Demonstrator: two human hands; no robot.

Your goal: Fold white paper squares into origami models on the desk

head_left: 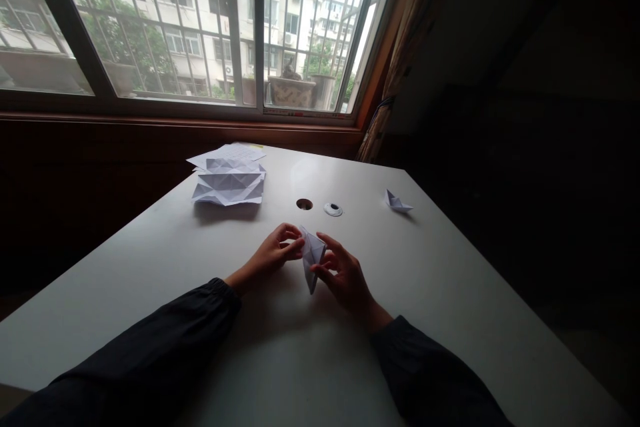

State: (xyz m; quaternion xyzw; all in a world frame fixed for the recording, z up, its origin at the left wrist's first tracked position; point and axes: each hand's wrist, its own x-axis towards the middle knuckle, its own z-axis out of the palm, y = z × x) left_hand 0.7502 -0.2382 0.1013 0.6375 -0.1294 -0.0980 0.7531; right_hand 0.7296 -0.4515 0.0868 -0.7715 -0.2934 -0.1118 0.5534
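Between my two hands, just above the table, is a folded piece of white paper [313, 255], narrow and pointed at its lower end. My left hand [280, 247] pinches its upper left edge between thumb and fingers. On the other side my right hand [345, 273] grips the paper, with the thumb on the near face and the fingers at the right edge. Farther off to the right, a small folded paper boat [397, 201] rests on the table by itself.
The white table [250, 347] has a round hole [304, 204] with its loose cover [333, 209] alongside. Creased paper sheets [230, 188] lie at the far left, in front of flat printed sheets [233, 153]. Behind stand a barred window [200, 27] and a tied curtain [383, 120].
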